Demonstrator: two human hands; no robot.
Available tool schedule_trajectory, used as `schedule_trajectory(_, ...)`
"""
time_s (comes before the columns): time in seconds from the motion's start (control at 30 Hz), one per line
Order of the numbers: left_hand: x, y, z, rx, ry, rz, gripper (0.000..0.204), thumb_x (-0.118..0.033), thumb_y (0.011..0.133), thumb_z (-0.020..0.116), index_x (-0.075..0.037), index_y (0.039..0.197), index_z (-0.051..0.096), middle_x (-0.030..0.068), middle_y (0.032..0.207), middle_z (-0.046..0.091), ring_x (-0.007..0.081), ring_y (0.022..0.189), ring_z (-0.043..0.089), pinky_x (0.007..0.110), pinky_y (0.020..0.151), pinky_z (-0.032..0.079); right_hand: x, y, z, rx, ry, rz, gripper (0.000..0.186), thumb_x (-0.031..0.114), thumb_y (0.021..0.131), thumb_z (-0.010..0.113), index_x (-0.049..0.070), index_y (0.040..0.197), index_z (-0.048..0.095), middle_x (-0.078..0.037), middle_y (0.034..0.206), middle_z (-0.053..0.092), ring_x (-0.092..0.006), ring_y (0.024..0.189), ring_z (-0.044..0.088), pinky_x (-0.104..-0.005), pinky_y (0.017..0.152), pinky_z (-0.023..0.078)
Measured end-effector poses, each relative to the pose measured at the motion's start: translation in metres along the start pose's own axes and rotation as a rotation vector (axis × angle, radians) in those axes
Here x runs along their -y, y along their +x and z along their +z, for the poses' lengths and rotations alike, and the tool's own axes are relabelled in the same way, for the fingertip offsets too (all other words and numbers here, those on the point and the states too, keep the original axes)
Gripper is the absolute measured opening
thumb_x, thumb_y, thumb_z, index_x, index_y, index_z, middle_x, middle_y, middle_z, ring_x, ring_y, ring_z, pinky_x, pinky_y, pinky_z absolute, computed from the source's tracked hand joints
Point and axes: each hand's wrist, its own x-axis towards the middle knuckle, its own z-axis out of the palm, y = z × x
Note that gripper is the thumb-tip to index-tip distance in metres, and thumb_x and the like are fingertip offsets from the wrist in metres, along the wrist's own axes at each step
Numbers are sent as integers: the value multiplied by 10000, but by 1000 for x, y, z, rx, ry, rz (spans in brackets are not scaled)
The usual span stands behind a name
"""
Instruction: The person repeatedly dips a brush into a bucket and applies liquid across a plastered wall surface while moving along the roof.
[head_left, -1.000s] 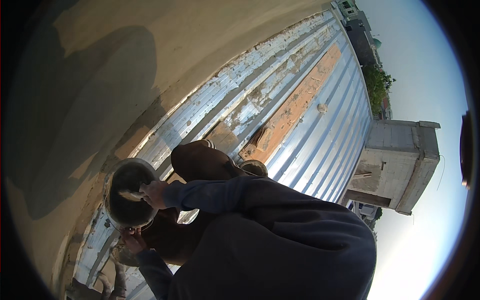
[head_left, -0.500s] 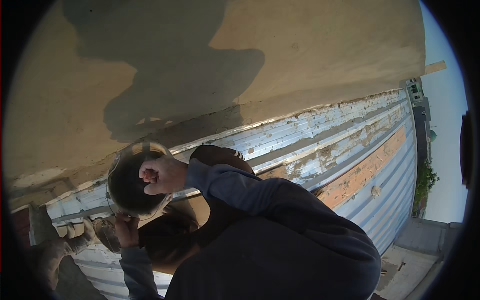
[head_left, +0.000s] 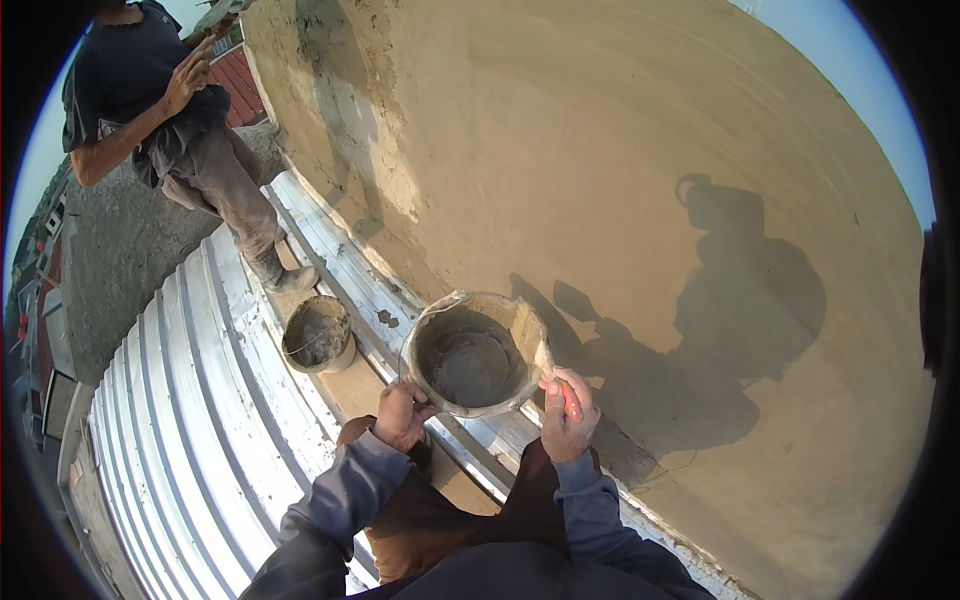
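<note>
Round, mortar-crusted grey bucket (head_left: 470, 411) between two bare hands, with a red-handled metal trowel (head_left: 572, 402) at its right side.
The left hand (head_left: 402, 416) has its fingers closed on the bucket's rim; the right hand (head_left: 569, 418) has its fingers wrapped round the trowel's handle, the mortar-coated blade (head_left: 526, 330) ahead of them at the bucket's right side. Beyond the left fingers, well apart, a second round, mortar-smeared bucket (head_left: 338, 361) stands near a co-worker's grey boot (head_left: 290, 280).
</note>
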Motion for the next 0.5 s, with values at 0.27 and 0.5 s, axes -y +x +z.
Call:
schedule_trajectory(0.27,-2,3,4,-69,-140,141,109,33,774,440,-42,831,494,105,847,590,257,735,620,451,753,577,48,141,100,-250,107,-390,209,3,841,677,40,1027,588,-119,937,651,-233,791,655,-346,705,532)
schedule_trajectory(0.5,-1,6,9,-49,-203,233,99,-20,787,475,-33,862,538,101,957,581,283,916,578,487,812,521,87,256,186,-283,65,-504,218,97,867,642,77,1082,608,-150,1023,627,-367,942,602,-431,816,491)
